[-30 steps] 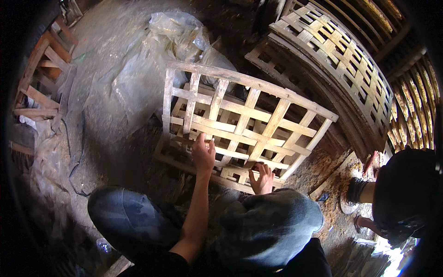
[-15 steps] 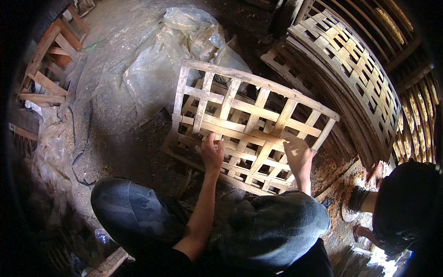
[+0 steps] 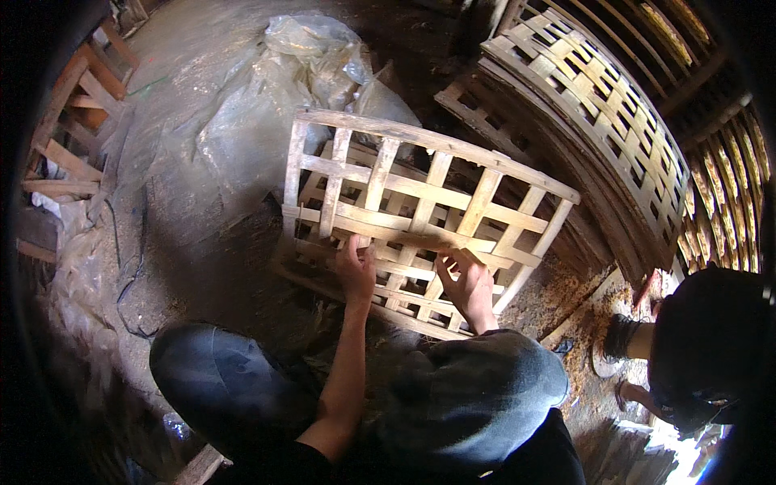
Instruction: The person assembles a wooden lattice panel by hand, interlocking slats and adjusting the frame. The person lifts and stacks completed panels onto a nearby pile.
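Head view, looking down. A dusty grey earthen floor (image 3: pixel 186 105) strewn with sawdust fills the scene. At upper right, a leaning stack of curved pale woven-slat lattice panels (image 3: pixel 590 97) stands well apart from the hands. A crumpled sheet of translucent clear plastic (image 3: pixel 267 105) lies at upper centre, partly behind the work. At centre, a pale rectangular lattice panel of interwoven wooden slats (image 3: pixel 420 202) lies on the floor just ahead of the person's knees, over further slats of the same kind. At far left, a rough frame of brown wooden battens (image 3: pixel 61 137) stands near the rim. At lower right, another person in dark clothing (image 3: pixel 703 347) crouches beside the panel's right corner. The person's left hand (image 3: pixel 356 271) rests on the near part of the lattice, fingers curled over a horizontal slat and pinching it. The right hand (image 3: pixel 469 287) lies just beside it, fingers spread partly open, fingertips pressing a long slat (image 3: pixel 420 238) that runs across the panel between the two hands.
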A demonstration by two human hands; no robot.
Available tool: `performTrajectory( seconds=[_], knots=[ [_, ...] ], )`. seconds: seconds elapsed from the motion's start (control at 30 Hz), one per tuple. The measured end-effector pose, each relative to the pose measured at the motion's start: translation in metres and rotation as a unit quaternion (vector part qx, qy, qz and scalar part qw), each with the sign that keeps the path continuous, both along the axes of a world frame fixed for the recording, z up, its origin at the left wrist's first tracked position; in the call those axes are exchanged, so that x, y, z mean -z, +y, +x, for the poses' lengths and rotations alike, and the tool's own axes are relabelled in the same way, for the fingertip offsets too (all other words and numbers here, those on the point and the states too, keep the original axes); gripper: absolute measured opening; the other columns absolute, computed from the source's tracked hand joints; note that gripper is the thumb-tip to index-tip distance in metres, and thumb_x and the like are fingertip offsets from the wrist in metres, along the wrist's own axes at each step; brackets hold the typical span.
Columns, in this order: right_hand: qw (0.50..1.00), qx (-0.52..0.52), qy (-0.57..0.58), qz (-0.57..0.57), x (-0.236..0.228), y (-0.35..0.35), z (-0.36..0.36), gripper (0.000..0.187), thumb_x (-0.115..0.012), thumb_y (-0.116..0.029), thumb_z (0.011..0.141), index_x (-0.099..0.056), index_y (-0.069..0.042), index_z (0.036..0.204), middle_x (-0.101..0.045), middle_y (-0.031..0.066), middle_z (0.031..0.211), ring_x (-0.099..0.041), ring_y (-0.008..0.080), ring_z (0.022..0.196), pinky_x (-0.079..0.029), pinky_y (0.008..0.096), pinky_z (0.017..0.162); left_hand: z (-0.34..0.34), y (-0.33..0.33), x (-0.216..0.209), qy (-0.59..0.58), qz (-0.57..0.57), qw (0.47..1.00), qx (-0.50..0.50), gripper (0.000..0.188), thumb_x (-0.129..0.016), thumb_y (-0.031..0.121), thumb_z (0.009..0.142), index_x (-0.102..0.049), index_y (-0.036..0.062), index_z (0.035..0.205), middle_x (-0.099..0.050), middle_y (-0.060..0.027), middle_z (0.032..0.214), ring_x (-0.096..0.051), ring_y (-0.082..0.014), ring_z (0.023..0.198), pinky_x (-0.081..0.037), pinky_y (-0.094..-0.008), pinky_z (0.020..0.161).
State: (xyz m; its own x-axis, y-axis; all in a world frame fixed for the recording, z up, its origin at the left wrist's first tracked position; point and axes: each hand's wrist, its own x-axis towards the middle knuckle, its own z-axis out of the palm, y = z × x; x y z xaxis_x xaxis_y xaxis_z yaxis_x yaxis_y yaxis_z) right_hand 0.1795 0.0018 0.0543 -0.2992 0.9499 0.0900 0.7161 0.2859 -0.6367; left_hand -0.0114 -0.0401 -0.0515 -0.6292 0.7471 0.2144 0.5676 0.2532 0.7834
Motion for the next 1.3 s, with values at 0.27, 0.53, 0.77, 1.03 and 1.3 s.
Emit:
performTrajectory(
  seconds=[0.27, 0.53, 0.77, 1.03, 1.3],
  knots=[
    [0.996, 0.075, -0.056, -0.005, 0.02, -0.007, 0.024, 0.066, -0.064, -0.02, 0.082, -0.031, -0.017, 0.14, -0.065, 0.0047, 0.071, -0.065, 0.022, 0.061, -0.052, 0.0357, 0.055, 0.005, 0.005, 0.007, -0.001, 0.038, 0.999, -0.001, 0.031, -0.062, 0.02, 0.084, -0.054, 0.0007, 0.107, -0.06, -0.0179, 0.092, -0.057, -0.0349, 0.085, -0.044, -0.0427, 0.074],
    [0.992, 0.126, -0.007, 0.007, 0.025, -0.016, 0.023, 0.049, -0.065, -0.018, 0.081, -0.049, -0.014, 0.128, -0.06, 0.0036, 0.062, -0.06, 0.0158, 0.052, -0.049, 0.0309, 0.049, 0.002, 0.005, 0.004, -0.002, 0.036, 0.999, 0.029, 0.03, -0.063, 0.013, 0.082, -0.054, -0.0007, 0.107, -0.061, -0.0178, 0.089, -0.057, -0.0342, 0.08, -0.045, -0.0418, 0.069],
    [0.995, 0.088, 0.001, 0.055, 0.032, -0.02, 0.024, 0.026, -0.065, -0.019, 0.082, -0.063, -0.011, 0.107, -0.064, 0.0036, 0.066, -0.061, 0.0144, 0.053, -0.048, 0.0288, 0.049, 0.004, 0.004, -0.005, 0.008, 0.02, 0.999, 0.026, 0.029, -0.061, 0.015, 0.084, -0.054, 0.0001, 0.108, -0.061, -0.0176, 0.09, -0.057, -0.0344, 0.082, -0.045, -0.0419, 0.072],
    [0.985, 0.167, 0.045, -0.007, 0.016, 0.028, 0.049, 0.026, -0.064, -0.02, 0.084, -0.064, -0.007, 0.107, -0.066, 0.0089, 0.066, -0.063, 0.0148, 0.055, -0.048, 0.0294, 0.051, 0.009, 0.007, -0.008, -0.016, 0.02, 0.999, 0.036, 0.029, -0.061, 0.015, 0.084, -0.054, -0.0005, 0.107, -0.06, -0.0174, 0.092, -0.058, -0.0335, 0.083, -0.046, -0.0404, 0.07],
    [0.993, 0.093, 0.044, -0.062, 0.018, 0.054, 0.057, 0.022, -0.066, -0.025, 0.08, -0.071, -0.009, 0.095, -0.068, 0.0105, 0.073, -0.065, 0.019, 0.065, -0.05, 0.0313, 0.06, 0.008, 0.004, -0.008, -0.068, -0.003, 0.998, 0.008, 0.026, -0.061, 0.018, 0.084, -0.055, 0.0025, 0.104, -0.06, -0.0159, 0.094, -0.056, -0.0342, 0.081, -0.043, -0.0427, 0.074]
  ],
)
